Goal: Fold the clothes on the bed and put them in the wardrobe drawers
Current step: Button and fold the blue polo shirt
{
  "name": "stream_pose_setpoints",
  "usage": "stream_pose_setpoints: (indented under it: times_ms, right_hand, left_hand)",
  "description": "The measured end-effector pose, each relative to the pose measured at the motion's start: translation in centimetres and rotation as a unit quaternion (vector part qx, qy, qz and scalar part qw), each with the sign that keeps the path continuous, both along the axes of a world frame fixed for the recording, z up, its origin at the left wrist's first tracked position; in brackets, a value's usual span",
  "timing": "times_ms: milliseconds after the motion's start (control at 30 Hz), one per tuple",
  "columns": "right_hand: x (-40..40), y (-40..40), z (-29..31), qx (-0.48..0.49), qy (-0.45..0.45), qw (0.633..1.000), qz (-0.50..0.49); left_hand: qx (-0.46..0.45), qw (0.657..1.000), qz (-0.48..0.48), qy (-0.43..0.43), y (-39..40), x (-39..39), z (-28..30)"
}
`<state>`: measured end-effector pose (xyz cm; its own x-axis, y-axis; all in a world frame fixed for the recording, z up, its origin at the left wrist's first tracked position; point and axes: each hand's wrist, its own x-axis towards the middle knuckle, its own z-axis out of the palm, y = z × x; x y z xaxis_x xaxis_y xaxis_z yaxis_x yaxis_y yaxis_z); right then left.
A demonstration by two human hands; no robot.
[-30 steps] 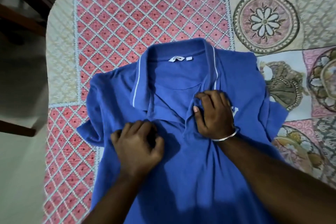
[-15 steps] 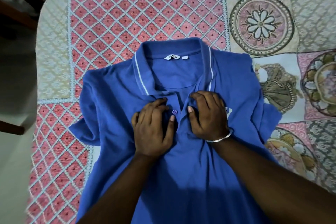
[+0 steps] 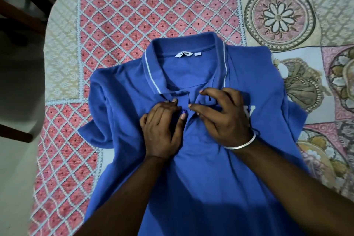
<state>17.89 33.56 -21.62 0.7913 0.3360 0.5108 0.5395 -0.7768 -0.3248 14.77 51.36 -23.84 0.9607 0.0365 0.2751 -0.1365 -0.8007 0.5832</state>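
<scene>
We see a blue polo (image 3: pixel 191 178) lying front up on the bedspread (image 3: pixel 134 15), collar away from us. Our left hand (image 3: pixel 162 130) sits just below the collar (image 3: pixel 153 74), its curled fingers and thumb pinching the placket by a button (image 3: pixel 184 110). Our right hand (image 3: pixel 222 119), a bangle (image 3: pixel 243 144) at its wrist, lies beside it, fingers bent and pinching the placket's other edge.

Two bare forearms, no sleeves in view, left hand (image 3: pixel 162 130) unadorned, right hand (image 3: pixel 224 119) with a thin silver bangle (image 3: pixel 242 144) at the wrist, short pale fingernails
</scene>
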Motion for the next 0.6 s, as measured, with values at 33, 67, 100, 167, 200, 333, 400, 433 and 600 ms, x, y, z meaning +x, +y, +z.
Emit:
stream_pose_setpoints:
  times_ms: [33, 67, 100, 167, 200, 333, 400, 433, 600]
  right_hand:
    - [-0.1, 0.4, 0.1, -0.012, -0.011, 1.0, -0.001]
    - [-0.1, 0.8, 0.1, -0.031, -0.012, 0.999, 0.004]
    - [0.0, 1.0, 0.0, -0.049, -0.004, 0.999, 0.017]
    - [0.3, 1.2, 0.0, -0.062, 0.023, 0.997, 0.049]
    - [0.5, 1.1, -0.1, -0.06, 0.033, 0.996, 0.06]
    - [0.6, 0.9, -0.5, -0.038, 0.019, 0.996, 0.078]
    - [0.5, 1.0, -0.9, -0.037, -0.006, 0.995, 0.088]
    - [0.4, 1.0, -1.1, -0.04, -0.017, 0.995, 0.09]
    - [0.5, 1.2, -1.6, -0.022, -0.002, 0.998, 0.055]
  left_hand:
    - [0.003, 1.0, -0.001, -0.005, 0.0, 0.0, -0.1]
    - [0.008, 1.0, -0.004, -0.009, 0.0, -0.1, -0.2]
    - [0.013, 1.0, -0.008, -0.013, 0.0, -0.1, -0.3]
    - [0.017, 1.0, -0.016, -0.015, 0.0, -0.2, -0.3]
    - [0.017, 1.0, -0.017, -0.016, 0.1, -0.2, -0.3]
    - [-0.001, 1.0, -0.016, -0.016, 0.0, -0.2, -0.1]
    - [-0.006, 1.0, -0.019, -0.019, 0.1, -0.2, -0.1]
    - [-0.007, 1.0, -0.02, -0.018, 0.1, -0.2, -0.1]
    - [-0.027, 1.0, -0.008, -0.009, 0.2, 0.0, -0.3]
